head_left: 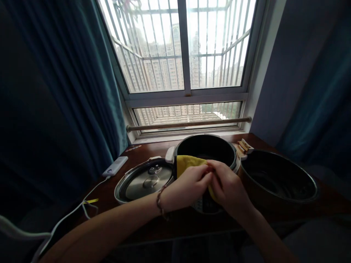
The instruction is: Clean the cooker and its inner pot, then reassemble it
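Note:
Both hands meet at the front of an electric pressure cooker (pixel 204 146), whose dark interior faces up. A yellow cloth (pixel 188 162) hangs between them over the cooker's near side. My left hand (pixel 189 184), with a braided bracelet at the wrist, is closed on the cloth. My right hand (pixel 227 184) also pinches it, close against the left fingertips. Part of the cloth shows below the right fingers; the rest is hidden by the hands. Behind the hands, the cooker's control panel (pixel 205 204) is partly covered.
The detached cooker lid (pixel 148 180) lies at the left, underside up. A dark inner pot (pixel 276 175) stands at the right. A white power bank (pixel 115 166) with a white cable (pixel 71 213) is at the table's left edge. A window with a rail (pixel 189 124) is behind the table.

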Tool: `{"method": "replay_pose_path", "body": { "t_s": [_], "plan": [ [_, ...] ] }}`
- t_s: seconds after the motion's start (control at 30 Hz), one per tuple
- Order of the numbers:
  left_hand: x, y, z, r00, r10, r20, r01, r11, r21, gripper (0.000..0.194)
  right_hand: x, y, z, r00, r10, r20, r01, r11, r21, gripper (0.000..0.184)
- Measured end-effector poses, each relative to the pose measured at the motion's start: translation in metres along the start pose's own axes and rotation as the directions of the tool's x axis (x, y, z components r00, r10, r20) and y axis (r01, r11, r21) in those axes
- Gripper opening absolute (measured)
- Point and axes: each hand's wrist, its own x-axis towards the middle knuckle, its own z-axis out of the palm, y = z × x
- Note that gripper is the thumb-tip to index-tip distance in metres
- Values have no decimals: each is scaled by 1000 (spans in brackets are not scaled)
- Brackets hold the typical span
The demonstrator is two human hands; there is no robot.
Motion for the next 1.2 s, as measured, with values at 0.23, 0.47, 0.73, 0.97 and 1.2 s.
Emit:
{"method": "replay_pose_path", "body": {
  "t_s": [0.23,0.47,0.73,0.97,1.2],
  "plan": [
    [-17,-14,-33,976,-64,-210,101,980,172,32,-2,-1,7,955,-106,278,146,981,-129,34],
    [-21,-38,-10,781,75,-620,68,976,205,29,-24,36,-9,997,-58,51,64,988,-140,24],
    [-9,-52,60,810,232,-539,-49,942,333,25,-13,71,-23,971,210,-118,-240,869,-433,25],
    [-3,-63,75,711,286,-642,-76,939,334,18,57,94,-24,836,532,136,-281,627,-726,30],
    [-2,-66,76,702,308,-643,-101,936,338,19,120,134,5,803,489,340,-99,672,-734,29]
  ]
}}
